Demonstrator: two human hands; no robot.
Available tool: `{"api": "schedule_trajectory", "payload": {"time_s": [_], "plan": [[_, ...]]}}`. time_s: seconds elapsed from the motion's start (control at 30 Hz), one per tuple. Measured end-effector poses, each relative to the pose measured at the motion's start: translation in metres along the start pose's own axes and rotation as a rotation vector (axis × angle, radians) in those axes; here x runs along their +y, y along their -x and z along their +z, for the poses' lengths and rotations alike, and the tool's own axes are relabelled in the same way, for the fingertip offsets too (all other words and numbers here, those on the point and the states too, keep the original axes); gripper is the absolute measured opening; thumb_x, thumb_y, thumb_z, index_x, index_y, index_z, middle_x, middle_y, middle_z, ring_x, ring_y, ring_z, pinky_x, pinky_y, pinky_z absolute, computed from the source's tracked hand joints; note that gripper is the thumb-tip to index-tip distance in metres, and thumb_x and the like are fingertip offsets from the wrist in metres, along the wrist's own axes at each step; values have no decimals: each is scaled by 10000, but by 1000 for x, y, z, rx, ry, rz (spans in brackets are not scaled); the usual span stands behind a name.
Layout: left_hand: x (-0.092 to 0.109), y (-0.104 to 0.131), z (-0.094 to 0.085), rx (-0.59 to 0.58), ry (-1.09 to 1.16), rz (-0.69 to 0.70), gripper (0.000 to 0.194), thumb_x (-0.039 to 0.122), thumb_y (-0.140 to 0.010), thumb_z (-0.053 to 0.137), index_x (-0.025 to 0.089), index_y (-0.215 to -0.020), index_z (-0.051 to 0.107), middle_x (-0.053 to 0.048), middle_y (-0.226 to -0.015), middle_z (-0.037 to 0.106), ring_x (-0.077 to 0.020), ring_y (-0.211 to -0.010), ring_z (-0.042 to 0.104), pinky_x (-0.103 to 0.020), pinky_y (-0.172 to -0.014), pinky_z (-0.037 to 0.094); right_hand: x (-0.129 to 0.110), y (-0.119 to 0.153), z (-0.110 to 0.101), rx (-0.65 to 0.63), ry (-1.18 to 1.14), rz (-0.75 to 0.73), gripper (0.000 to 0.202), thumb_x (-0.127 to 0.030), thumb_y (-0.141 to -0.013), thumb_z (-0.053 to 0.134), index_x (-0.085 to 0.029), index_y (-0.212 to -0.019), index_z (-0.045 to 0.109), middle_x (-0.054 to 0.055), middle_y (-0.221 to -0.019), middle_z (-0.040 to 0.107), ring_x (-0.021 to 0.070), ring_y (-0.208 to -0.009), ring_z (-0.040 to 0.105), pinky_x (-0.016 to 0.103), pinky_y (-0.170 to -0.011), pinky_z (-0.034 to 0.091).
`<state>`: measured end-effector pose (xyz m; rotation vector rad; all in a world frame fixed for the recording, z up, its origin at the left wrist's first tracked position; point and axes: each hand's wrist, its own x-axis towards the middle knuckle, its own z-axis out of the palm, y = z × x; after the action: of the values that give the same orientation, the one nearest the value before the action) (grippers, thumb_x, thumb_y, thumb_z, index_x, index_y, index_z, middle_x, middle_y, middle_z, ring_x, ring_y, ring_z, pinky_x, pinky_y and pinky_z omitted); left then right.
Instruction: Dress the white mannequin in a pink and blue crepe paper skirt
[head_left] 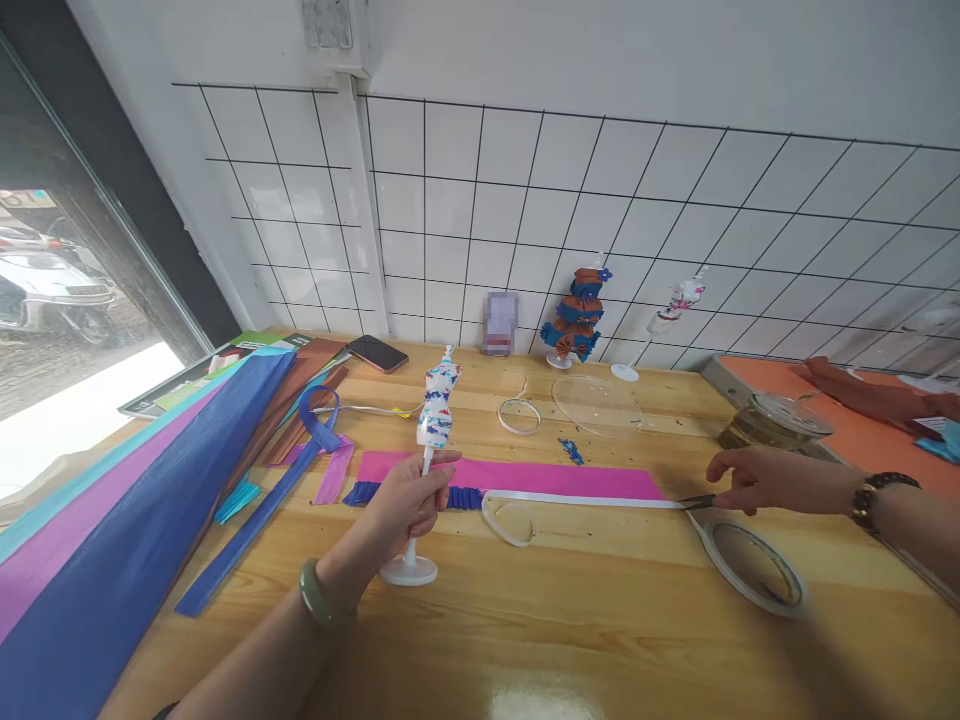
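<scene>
White plastic mini mannequin on a round stand (437,420) stands upright on the wooden worktop (570,620), its stem gripped by the left hand (409,500). Right of it, the right hand (757,482) pinches dark scissors (701,502) at the end of a white tape strip (585,499) lying along pink paper (525,474).

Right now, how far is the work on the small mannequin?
Done: a finished ruffled figure stands by the wall. In hand: left hand holds the bare mannequin by its pole; right hand rests on the white tape strip. Left: pink paper lies flat, no skirt attached.
</scene>
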<state>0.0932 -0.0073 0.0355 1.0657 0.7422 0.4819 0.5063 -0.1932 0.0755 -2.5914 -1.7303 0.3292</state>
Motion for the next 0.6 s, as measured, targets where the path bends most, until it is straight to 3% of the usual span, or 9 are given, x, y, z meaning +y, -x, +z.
{"api": "schedule_trajectory", "payload": {"time_s": [0.17,0.43,0.6], "plan": [[1,-1,-2,19,12,-6,510,349,-714,615,105,-1139,473,81,-482,481,6,-294,173,-152,-310,115,2,-10,15,-43,-4,-5,279,-288,-764,344,-208,-583,541,26,-528,633,138,-492,521,268,-536,338],[-3,-5,-6,9,-6,-10,457,366,-755,601,123,-1122,481,86,-499,468,6,-304,168,-150,-306,118,-1,-36,23,12,31,50,347,-141,-725,339,-184,-410,478,-26,-369,504,87,-407,343,243,-525,244],[-1,-7,-6,49,-31,-41,468,383,-747,610,125,-1115,482,84,-495,471,9,-305,164,-143,-307,104,-9,-50,38,115,-32,129,407,-73,-689,354,-171,-301,434,-54,-272,384,76,-384,206,239,-530,230]]}}
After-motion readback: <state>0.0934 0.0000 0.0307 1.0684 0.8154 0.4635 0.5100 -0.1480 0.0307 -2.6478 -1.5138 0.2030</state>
